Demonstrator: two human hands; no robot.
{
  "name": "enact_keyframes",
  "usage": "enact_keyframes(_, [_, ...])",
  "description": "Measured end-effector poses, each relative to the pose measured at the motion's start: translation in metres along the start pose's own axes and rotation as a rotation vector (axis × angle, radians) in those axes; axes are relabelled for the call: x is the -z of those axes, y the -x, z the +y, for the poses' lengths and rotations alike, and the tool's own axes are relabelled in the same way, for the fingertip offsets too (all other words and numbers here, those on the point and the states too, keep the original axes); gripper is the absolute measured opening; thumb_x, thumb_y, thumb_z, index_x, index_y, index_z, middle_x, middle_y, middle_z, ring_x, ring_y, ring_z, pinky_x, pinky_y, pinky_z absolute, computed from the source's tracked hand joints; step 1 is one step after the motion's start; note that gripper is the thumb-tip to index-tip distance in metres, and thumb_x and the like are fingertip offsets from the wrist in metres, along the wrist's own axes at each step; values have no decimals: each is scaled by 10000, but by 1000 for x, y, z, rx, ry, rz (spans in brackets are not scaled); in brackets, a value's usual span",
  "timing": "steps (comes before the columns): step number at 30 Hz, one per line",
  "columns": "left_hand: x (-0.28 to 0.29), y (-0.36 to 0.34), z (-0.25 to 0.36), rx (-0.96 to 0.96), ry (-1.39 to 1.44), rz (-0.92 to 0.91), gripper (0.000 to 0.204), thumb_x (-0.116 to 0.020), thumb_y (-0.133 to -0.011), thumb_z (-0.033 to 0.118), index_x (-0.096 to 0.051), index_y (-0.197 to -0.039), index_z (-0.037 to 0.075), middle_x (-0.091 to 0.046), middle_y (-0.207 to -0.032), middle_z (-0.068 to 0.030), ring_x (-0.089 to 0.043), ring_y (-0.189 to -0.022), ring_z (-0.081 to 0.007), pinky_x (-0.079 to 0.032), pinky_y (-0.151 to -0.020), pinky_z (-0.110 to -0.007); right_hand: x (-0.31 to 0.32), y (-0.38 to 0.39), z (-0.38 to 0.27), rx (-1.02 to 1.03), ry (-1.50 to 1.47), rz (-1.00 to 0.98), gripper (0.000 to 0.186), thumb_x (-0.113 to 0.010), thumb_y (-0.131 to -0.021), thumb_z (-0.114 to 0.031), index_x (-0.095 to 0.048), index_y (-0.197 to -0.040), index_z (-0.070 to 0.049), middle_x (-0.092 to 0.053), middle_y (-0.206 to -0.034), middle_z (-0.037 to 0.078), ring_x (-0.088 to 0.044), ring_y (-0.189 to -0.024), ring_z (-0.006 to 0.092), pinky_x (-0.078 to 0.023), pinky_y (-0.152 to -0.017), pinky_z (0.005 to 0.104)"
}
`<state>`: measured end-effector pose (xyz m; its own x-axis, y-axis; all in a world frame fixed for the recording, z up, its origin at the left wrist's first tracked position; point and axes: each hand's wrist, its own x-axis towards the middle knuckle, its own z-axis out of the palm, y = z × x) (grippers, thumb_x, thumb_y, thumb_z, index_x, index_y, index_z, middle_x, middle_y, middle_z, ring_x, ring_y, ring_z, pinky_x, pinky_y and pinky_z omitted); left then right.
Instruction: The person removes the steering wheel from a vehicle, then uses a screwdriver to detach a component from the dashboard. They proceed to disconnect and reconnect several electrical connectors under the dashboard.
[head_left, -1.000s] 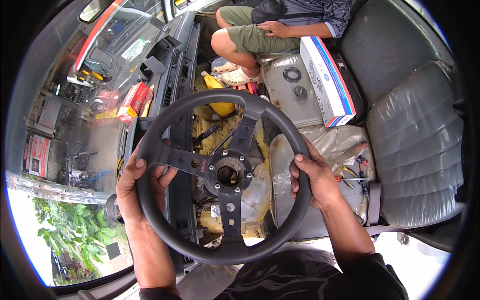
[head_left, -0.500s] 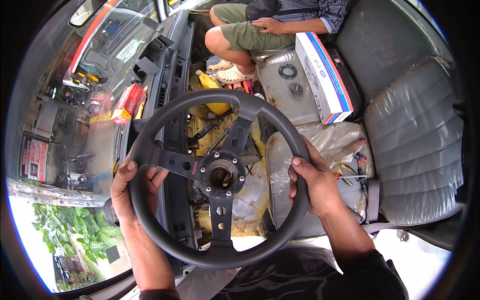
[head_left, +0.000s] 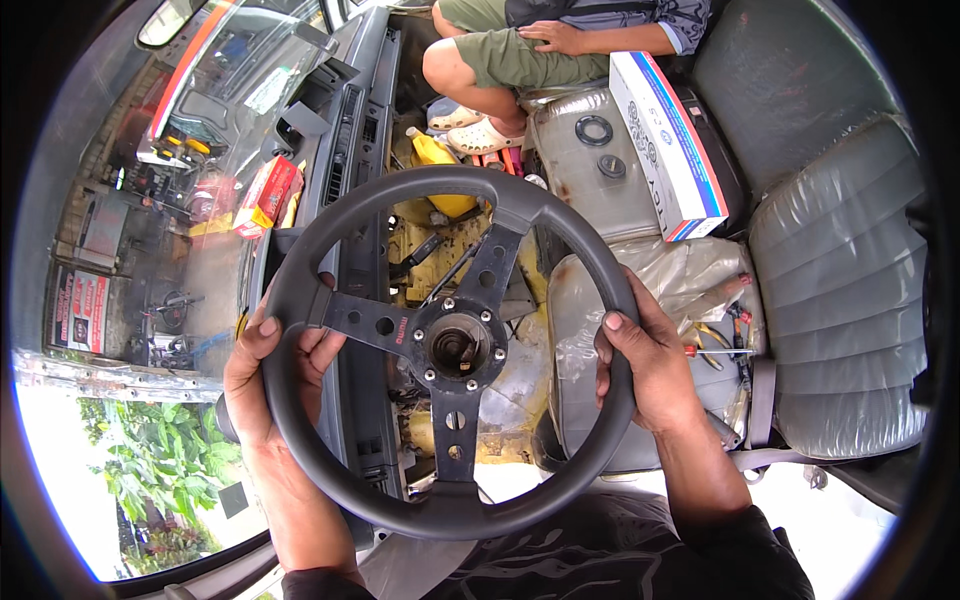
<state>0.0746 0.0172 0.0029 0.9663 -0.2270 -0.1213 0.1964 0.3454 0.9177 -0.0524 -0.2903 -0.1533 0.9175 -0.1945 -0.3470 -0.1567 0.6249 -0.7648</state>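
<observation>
A black three-spoke steering wheel (head_left: 483, 521) fills the middle of the view. My left hand (head_left: 262, 375) wraps round its left rim, thumb on top and fingers behind. On the opposite side my right hand (head_left: 655, 370) grips the rim, with its thumb lying along the top. Silver bolts ring the wheel's black hub plate (head_left: 424, 352), and the hub's centre is an open round hole with a small metal end and wire inside. Past the right hand, a screwdriver (head_left: 722, 351) and pliers (head_left: 714, 342) lie on the plastic-covered seat.
A long white box (head_left: 650, 150) stands on the far seat beside a black ring (head_left: 594, 130) and a round black cap (head_left: 611, 166). Another person (head_left: 500, 60) sits beyond. A red-yellow box (head_left: 268, 195) rests on the dashboard, and a yellow bottle (head_left: 440, 170) on the floor.
The surroundings have shifted slightly right and up in the picture. Both hands keep hold of the steering wheel, which has moved slightly right in view.
</observation>
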Motion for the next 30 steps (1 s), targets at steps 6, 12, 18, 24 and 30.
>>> enact_keyframes(6, [1, 8, -4, -65, -38, 17, 707, -616, -957, 100, -367, -1580, -121, -579, -1444, -379, -789, -1065, -354, -667, -988, -505, 3, -6, -4, 40, 13, -17, 733, -651, -1076, -248, -300, -1712, -149, -563, -807, 53, -593, -514, 165, -546, -445, 333])
enact_keyframes(12, [-6, 10, 0, -67, -65, 27, 737, -647, -920, 39, -355, -1574, -135, -558, -1438, -393, -787, -1064, -344, -664, -1000, -502, -2, -17, -11, -66, -72, -11, 713, -652, -1073, -231, -327, -1701, -139, -569, -818, 61, -580, -507, 162, -541, -451, 315])
enact_keyframes(18, [-7, 38, -17, -199, -6, 88, 777, -649, -887, -25, -319, -1581, -142, -491, -1482, -421, -723, -1207, -427, -657, -1009, -506, 14, -38, -14, -31, -33, -126, 715, -678, -1063, -223, -353, -1692, -121, -571, -840, 43, -565, -543, 139, -517, -464, 301])
enact_keyframes(24, [-13, 29, -10, -214, -40, 38, 791, -631, -869, -48, -323, -1592, -137, -507, -1476, -439, -684, -1271, -457, -635, -1040, -520, 4, -35, -22, -75, -49, -103, 686, -666, -1066, -205, -375, -1682, -127, -588, -849, 27, -591, -543, 129, -526, -450, 294])
enact_keyframes(30, [-10, 26, -8, -135, 43, 25, 779, -605, -881, -59, -320, -1603, -127, -567, -1443, -403, -795, -1019, -371, -668, -988, -497, -25, -76, -69, -37, 322, -151, 556, -622, -1109, -348, -497, -1598, -114, -616, -885, 28, -566, -541, 102, -520, -479, 285])
